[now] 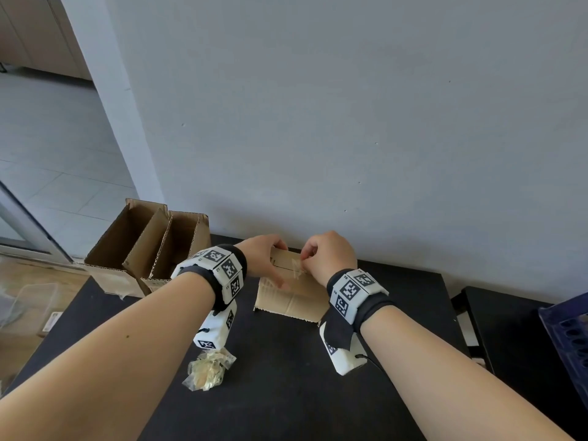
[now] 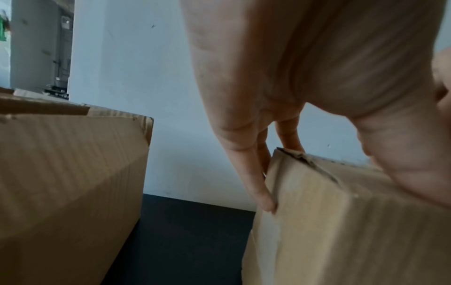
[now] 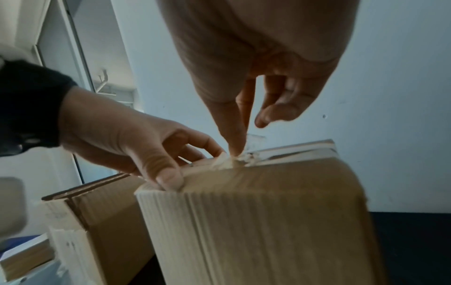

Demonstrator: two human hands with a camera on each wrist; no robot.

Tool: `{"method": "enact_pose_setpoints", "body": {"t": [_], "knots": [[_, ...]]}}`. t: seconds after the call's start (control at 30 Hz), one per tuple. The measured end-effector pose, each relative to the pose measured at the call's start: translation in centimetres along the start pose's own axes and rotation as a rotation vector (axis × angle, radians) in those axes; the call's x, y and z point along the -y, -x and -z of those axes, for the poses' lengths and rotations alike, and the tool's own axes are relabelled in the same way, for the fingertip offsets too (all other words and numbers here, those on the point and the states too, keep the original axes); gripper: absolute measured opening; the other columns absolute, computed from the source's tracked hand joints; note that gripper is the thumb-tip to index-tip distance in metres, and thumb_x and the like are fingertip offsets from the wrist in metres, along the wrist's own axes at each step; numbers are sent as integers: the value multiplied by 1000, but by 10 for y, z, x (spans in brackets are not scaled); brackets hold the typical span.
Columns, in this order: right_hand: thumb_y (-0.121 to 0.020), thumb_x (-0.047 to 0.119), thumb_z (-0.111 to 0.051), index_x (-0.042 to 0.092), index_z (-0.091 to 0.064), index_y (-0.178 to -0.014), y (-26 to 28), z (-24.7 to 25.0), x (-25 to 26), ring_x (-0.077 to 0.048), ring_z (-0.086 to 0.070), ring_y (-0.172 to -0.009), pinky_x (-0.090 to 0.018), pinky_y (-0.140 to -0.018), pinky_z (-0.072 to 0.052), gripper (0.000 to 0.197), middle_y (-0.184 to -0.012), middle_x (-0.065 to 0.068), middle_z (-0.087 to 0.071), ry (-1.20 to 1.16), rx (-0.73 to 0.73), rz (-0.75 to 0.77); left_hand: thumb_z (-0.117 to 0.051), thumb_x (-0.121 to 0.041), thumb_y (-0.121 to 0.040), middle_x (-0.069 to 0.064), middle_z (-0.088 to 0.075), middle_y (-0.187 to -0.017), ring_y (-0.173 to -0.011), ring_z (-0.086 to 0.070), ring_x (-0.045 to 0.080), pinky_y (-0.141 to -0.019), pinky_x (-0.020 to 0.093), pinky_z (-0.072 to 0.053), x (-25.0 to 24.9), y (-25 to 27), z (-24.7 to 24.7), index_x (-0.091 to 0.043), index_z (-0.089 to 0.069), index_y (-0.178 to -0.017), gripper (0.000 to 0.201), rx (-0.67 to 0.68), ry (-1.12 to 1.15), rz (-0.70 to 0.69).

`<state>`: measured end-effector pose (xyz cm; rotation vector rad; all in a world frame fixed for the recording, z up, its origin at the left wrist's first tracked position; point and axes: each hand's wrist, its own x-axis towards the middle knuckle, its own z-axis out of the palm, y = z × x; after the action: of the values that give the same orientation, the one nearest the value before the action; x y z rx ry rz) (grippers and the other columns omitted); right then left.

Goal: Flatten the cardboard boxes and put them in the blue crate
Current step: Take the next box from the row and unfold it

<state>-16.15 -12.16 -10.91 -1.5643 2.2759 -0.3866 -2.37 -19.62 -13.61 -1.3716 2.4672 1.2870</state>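
Both hands are at work on one small cardboard box (image 1: 291,296) standing on the black table (image 1: 286,393) against the grey wall (image 1: 350,106). Left hand (image 1: 262,257): fingers curled over the box's top left corner, thumb pressed on the near top edge and fingertips down its far and left sides; it grips the box. Right hand (image 1: 329,254): thumb and forefinger pinched together on a crumpled strip of clear tape (image 3: 244,159) at the seam on the box's top; the remaining fingers are loosely curled and clear of the box.

Items in order of size:

1. Black table, against the wall, bearing all boxes.
2. Large open cardboard box (image 1: 149,249), at 10 o'clock from the hands, at the table's far left corner, flaps up, an upright cardboard divider inside. Near the small box but apart from it.
3. Blue crate (image 1: 569,338), at 3 o'clock, at the right edge of the head view, well apart from the hands; only a perforated wall and rim show. It appears to sit on a second black surface beside the table.
4. Small cardboard box, at 12 o'clock, closed on top, the seam partly taped, not flattened.
5. Wad of crumpled clear tape (image 1: 208,370), at 7 o'clock from the small box, lying on the table below the left wrist.
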Motion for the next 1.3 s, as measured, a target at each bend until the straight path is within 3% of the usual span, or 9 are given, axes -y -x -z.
{"method": "enact_pose_setpoints", "body": {"t": [0.17,0.3,0.37,0.5,0.7,0.83,1.07,1.2,1.3], "knots": [[-80,12,-63,21,-76,-82,1,-1,5,-18,-65,-87,-23,-69,-45,17,-90,2,-73,-17,50,-4,-89,-32,-58,-4,-59,-109,-94,-57,14,-82,26,-48,0,-2,-3,-19,-49,-122,76,-25,-11,13],[-74,23,-63,9,-72,-68,1,-3,9,-21,-58,-63,-25,-56,-43,17,-64,-5,-64,-50,70,-30,-88,-33,-60,-3,-58,-108,-95,-57,15,-84,29,-48,0,-3,-3,-19,-48,-122,75,-33,-25,25],[-72,26,-68,13,-71,-73,3,-3,11,-19,-59,-65,-24,-57,-44,13,-68,-4,-65,2,89,-26,-88,-34,-59,-3,-58,-108,-95,-57,16,-84,30,-48,-1,-3,-4,-19,-48,-122,76,-33,-33,26],[-79,15,-64,23,-73,-86,6,-1,7,-20,-65,-89,-27,-74,-51,14,-92,2,-71,50,25,-5,-88,-32,-60,-2,-59,-110,-99,-58,18,-89,34,-49,-5,-5,-6,-18,-47,-123,77,-24,-35,38],[-72,20,-74,30,-70,-66,8,6,-8,-12,-65,-79,-23,-66,-49,12,-71,13,-66,-106,17,-100,-89,-34,-58,-2,-58,-112,-101,-57,18,-92,35,-49,-9,-6,-5,-19,-46,-123,80,17,-63,60],[-70,21,-77,33,-64,-56,11,13,-20,-11,-65,-78,-21,-61,-44,22,-70,12,-66,-215,-6,-179,-89,-34,-59,-3,-57,-109,-100,-57,17,-91,33,-48,-10,-7,-4,-18,-45,-124,81,22,-65,76],[-65,10,-76,26,-67,-55,12,33,-50,-19,-67,-71,-31,-70,-58,21,-62,5,-66,-270,-60,-288,-88,-34,-60,-3,-54,-114,-105,-54,19,-95,34,-46,-14,-8,-1,-18,-43,-130,85,42,-92,108],[-66,4,-72,23,-64,-53,14,31,-54,-20,-64,-69,-26,-63,-51,24,-59,8,-64,-249,-99,-289,-88,-33,-60,-3,-55,-110,-103,-56,19,-94,35,-48,-16,-9,-1,-18,-44,-129,83,56,-101,115],[-72,10,-71,25,-65,-67,14,34,-60,-20,-65,-82,-23,-71,-47,17,-75,4,-67,-222,-184,-318,-88,-35,-59,-4,-54,-110,-106,-55,19,-96,35,-46,-15,-8,1,-17,-43,-130,85,52,-109,114]]}}
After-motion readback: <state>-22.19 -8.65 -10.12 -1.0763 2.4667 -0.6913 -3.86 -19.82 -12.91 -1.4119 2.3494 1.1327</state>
